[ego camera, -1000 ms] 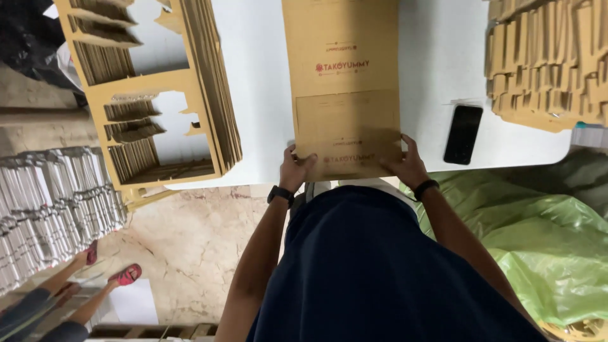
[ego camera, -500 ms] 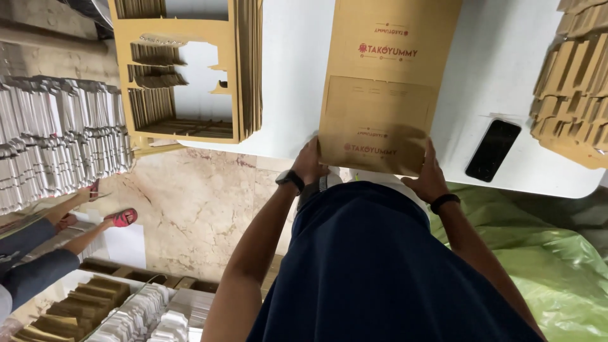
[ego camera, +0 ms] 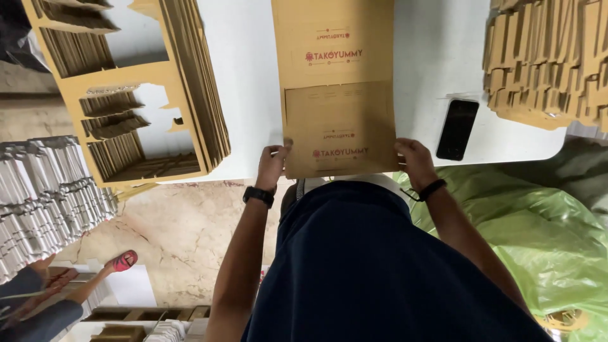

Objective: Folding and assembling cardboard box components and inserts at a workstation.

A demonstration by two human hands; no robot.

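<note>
Head view looks straight down on a white table (ego camera: pixel 253 95) whose near edge runs just above the person's waist. Largest on it is the flat brown cardboard sheet (ego camera: pixel 339 88), lying lengthwise down the middle with its near end folded up over itself and reaching the near edge. It is plain kraft card, thin and stiff, with small red print and a crease line across. Left hand (ego camera: pixel 272 166) pinches the near left corner of the flap, thumb on top, fingers curled under; right hand (ego camera: pixel 415 161) grips the near right corner the same way, both closed on the card. My guess at the risk: uneven pull from the two hands could skew the fold off its crease, or the sheet could slide off the near edge. At the left edge sits a stack of die-cut card (ego camera: pixel 133 82), overhanging the table; more stacked card (ego camera: pixel 548 57) fills the far right corner. A black phone (ego camera: pixel 457 128) lies just beside the sheet's right side, near enough to be nudged.
</note>
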